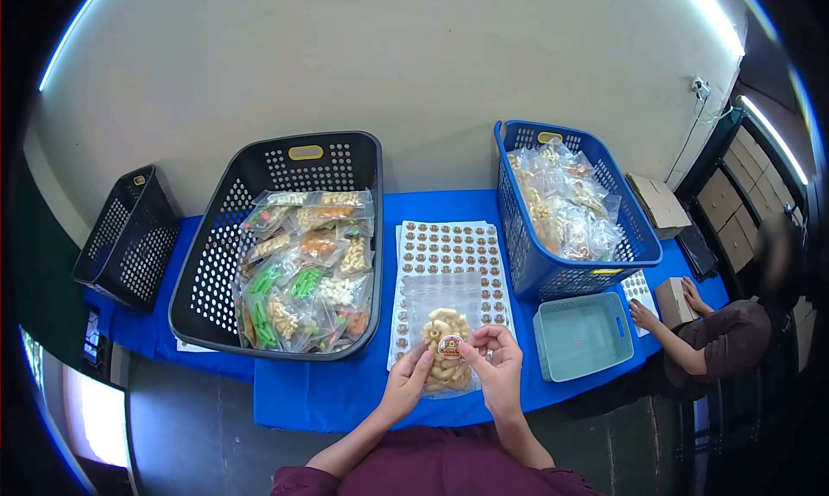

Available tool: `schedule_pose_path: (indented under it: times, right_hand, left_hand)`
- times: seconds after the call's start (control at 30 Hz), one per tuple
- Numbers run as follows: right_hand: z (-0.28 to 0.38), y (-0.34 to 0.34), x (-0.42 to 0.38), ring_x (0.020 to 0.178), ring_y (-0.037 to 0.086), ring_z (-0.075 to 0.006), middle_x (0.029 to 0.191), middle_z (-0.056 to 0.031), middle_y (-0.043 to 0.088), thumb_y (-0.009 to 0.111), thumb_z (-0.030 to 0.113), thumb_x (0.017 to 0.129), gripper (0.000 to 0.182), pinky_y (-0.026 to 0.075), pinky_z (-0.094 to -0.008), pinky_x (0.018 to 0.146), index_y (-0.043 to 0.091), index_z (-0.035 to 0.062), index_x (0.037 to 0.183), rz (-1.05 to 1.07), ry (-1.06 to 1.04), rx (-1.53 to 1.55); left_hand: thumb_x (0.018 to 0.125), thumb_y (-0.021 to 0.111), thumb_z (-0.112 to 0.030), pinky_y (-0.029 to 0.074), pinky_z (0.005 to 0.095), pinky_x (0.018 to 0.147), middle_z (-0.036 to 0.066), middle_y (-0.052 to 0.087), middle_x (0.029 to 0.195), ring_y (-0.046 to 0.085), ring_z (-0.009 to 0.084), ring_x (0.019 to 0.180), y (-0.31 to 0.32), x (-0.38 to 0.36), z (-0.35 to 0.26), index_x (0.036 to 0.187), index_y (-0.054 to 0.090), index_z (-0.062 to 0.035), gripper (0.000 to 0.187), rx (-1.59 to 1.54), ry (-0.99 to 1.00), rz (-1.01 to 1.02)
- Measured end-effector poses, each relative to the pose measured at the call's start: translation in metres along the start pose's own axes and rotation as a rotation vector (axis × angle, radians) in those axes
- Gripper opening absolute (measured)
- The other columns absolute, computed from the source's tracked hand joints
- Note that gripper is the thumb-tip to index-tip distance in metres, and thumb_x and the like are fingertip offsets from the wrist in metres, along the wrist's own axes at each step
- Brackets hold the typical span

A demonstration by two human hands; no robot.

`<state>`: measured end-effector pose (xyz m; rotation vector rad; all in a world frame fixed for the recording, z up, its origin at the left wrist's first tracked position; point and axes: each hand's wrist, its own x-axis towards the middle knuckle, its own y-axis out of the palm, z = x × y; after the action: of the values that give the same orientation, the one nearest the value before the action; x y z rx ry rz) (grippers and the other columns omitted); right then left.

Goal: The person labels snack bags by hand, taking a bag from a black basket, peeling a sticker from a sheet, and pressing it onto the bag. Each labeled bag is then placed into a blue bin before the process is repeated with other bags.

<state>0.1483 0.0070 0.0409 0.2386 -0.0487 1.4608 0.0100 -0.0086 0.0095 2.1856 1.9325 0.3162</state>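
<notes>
A clear zip pouch of pale, tube-shaped snacks (443, 371) is held upright in front of me, over the table edge. My left hand (406, 382) grips its left side, thumb in front. On the pouch's right side is my right hand (496, 371), its thumb on the edge of a round brown sticker (450, 347) on the pouch front. The fingers behind the pouch are hidden. Just beyond lie sheets of round stickers (458, 246), partly covered by the pouch.
To the left stands a black basket (207, 254) of filled snack pouches; a smaller black basket (129, 237) is farther left. A blue basket (561, 278) of pouches and a green tray (583, 336) are at right. A co-worker (730, 341) handles a cardboard box (672, 302).
</notes>
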Motion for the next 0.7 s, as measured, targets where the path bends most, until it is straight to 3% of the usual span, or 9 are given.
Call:
schedule_pose_path:
  times: [0.43,0.7]
  right_hand:
    - [-0.003,0.006,-0.002,0.067,0.047,-0.0039,0.073,-0.0022,0.058,0.065,0.000,0.071,0.024,0.033,-0.0190,0.063,0.050,0.0023,0.090,-0.005,-0.055,-0.099]
    - [-0.005,0.008,-0.003,0.065,0.044,-0.0046,0.072,-0.0015,0.058,0.065,0.001,0.071,0.023,0.034,-0.0199,0.062,0.050,0.0026,0.089,-0.028,-0.139,-0.235]
  left_hand:
    - [0.091,0.041,-0.018,0.040,0.0236,0.082,0.010,0.053,0.107,0.050,0.0116,0.097,-0.007,-0.001,-0.001,0.115,0.044,0.0066,0.035,0.025,-0.028,0.003]
    - [0.086,0.053,-0.015,0.041,0.0240,0.081,0.010,0.054,0.106,0.051,0.0117,0.096,0.003,0.007,0.000,0.111,0.047,0.0061,0.034,-0.033,0.022,-0.058]
